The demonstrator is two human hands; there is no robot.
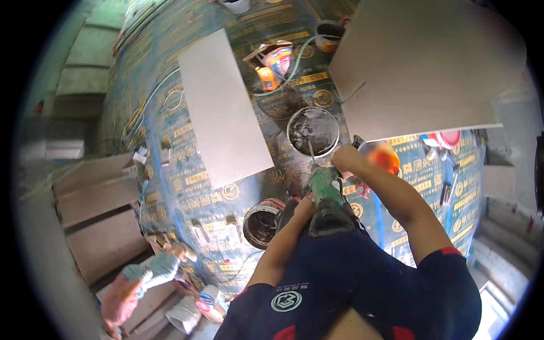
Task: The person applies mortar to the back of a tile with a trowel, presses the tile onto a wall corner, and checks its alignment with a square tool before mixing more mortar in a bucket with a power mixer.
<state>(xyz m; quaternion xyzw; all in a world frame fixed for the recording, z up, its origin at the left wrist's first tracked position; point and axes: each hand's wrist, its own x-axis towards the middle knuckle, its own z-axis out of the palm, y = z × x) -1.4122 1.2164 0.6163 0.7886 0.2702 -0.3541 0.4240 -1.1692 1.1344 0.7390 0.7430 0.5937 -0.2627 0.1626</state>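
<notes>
A green power drill with a mixing rod [327, 190] points away from me, its dark rear end close to my body. The rod reaches into a round bucket [289, 139] of wet grey mortar [315, 127]. My left hand [305, 210] is closed at the left side of the drill. Beside the bucket's near right rim, my right hand [347, 158] is closed round a dark handle [358, 142], whose end sticks out past the fist. Whether that handle joins the drill is hidden by my fingers.
A dark empty bucket [260, 225] stands left of my legs. Large pale boards [224, 107] lie beyond it, with another big board [419, 62] at far right. An orange-red bucket [385, 158], an open bag [276, 59] and a hose [294, 67] are near. Another person [127, 294] is at lower left.
</notes>
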